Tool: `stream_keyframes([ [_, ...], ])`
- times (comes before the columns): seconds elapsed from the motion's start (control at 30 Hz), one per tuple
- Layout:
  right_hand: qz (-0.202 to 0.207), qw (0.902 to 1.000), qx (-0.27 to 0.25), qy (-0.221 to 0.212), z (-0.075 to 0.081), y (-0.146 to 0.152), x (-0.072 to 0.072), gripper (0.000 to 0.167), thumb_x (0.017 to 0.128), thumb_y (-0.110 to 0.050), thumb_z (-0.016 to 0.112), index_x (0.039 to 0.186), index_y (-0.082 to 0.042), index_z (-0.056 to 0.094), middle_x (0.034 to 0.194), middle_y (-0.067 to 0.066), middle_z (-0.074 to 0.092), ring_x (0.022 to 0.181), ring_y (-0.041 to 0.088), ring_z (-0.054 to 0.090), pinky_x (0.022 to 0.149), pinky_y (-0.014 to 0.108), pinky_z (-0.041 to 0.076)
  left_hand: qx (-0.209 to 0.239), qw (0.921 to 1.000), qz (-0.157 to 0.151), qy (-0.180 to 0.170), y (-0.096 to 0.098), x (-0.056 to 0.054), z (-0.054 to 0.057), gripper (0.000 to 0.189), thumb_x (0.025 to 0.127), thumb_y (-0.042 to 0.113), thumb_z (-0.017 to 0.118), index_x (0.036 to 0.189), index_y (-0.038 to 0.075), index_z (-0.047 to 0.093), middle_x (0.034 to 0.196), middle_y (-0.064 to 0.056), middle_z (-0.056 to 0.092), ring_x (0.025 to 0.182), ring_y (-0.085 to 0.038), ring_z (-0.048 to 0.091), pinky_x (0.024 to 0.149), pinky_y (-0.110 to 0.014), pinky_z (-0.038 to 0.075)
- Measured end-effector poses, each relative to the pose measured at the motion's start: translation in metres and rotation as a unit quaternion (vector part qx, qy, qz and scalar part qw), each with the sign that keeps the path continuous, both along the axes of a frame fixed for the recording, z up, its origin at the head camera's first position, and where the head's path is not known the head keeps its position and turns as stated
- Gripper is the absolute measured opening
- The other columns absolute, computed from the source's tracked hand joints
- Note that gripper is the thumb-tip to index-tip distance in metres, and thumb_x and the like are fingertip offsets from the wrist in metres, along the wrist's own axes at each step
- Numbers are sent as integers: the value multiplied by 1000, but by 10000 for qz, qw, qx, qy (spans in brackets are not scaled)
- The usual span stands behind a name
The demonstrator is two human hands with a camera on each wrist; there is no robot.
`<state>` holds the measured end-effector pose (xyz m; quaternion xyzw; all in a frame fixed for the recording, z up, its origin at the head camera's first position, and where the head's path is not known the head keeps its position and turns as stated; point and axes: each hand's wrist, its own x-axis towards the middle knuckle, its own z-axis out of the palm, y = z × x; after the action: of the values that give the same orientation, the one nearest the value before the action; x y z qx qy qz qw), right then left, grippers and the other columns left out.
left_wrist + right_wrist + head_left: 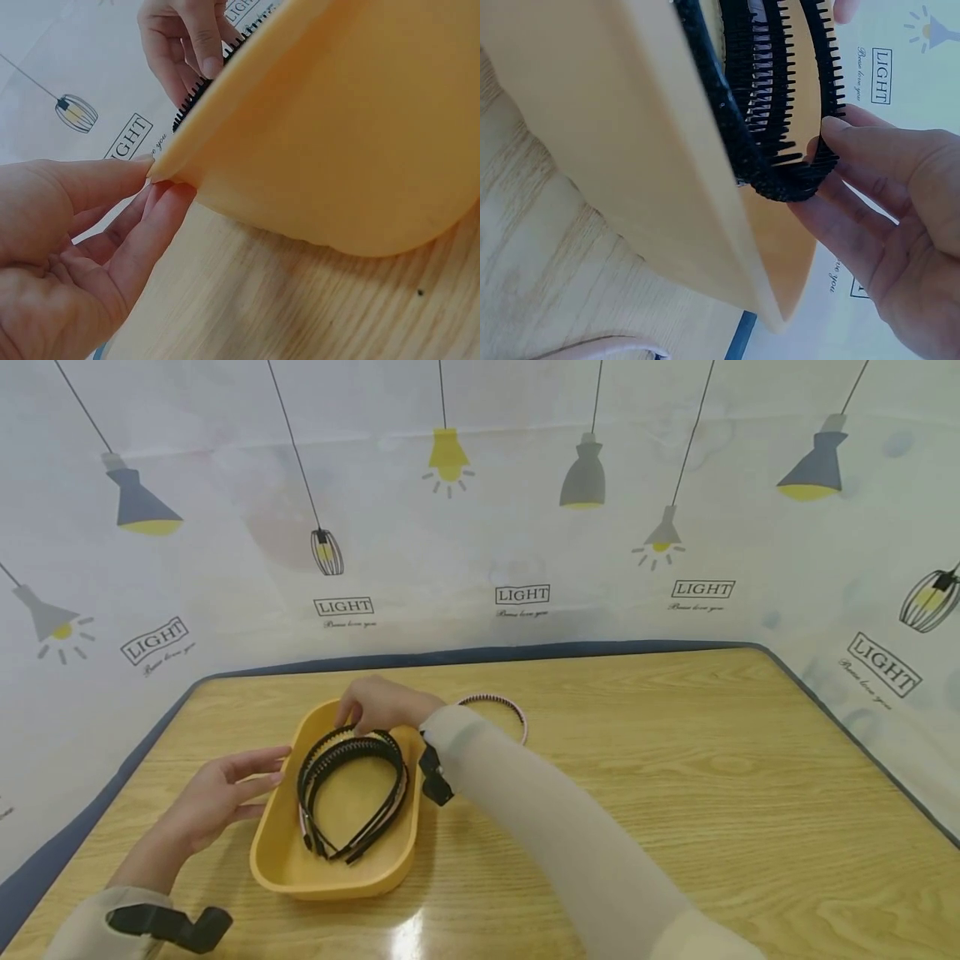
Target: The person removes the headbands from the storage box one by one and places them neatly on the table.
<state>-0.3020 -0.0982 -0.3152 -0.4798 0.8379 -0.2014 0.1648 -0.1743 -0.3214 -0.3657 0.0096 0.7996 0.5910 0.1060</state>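
Observation:
A yellow plastic tray (330, 890) stands on the table with several black headbands (360, 747) nested in it; some have comb teeth. My left hand (213, 793) pinches the tray's left rim between thumb and fingers, as the left wrist view shows. Over the far end of the tray is my right hand (384, 703). In the right wrist view, its thumb and fingers pinch a black toothed headband (827, 64) at its curved top. Other headbands lie close beside that one, and their overlap hides some of their outlines.
A pale pink headband (519, 714) with dark teeth lies on the wooden table (675, 760) right of the tray, partly hidden by the right sleeve. Behind the table hangs a white cloth (450, 543) printed with lamps.

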Motion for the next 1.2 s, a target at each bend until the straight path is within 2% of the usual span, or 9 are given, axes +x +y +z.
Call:
stream_keyframes([
  [0.13,60,9998,15,167,2,1,0,27,85,-1,64,111,-8,67,107,2,65,95,11,58,74,11,46,20,10000,5,14,0,0,-1,57,92,22,57,138,-5,35,127,-23,37,96,0,54,80,-36,53],
  [0.4,64,9998,-31,189,7,2,2,27,85,-1,63,112,-7,67,108,3,65,96,12,59,75,11,46,10,10000,47,4,0,2,-1,56,91,23,58,137,-2,38,127,-21,38,96,1,54,81,-37,53],
  [0.63,82,9998,-21,181,10,2,3,27,86,-1,63,112,-7,66,109,3,64,96,12,59,75,11,46,13,10000,7,33,0,1,0,56,92,23,57,137,-3,37,122,-12,43,97,2,53,81,-36,53],
  [0.9,-22,9999,-58,136,12,4,3,26,87,-4,62,111,-10,67,107,1,65,95,10,59,75,12,46,-27,10000,13,16,0,0,0,56,93,21,55,139,-4,34,131,-25,34,95,2,53,79,-35,54],
  [1.2,-24,9997,-39,233,17,7,3,25,87,-6,62,111,-11,68,107,-1,65,95,8,58,75,12,46,-21,10000,43,-11,2,0,0,57,93,21,56,139,-5,33,130,-25,34,95,2,53,79,-36,54],
])
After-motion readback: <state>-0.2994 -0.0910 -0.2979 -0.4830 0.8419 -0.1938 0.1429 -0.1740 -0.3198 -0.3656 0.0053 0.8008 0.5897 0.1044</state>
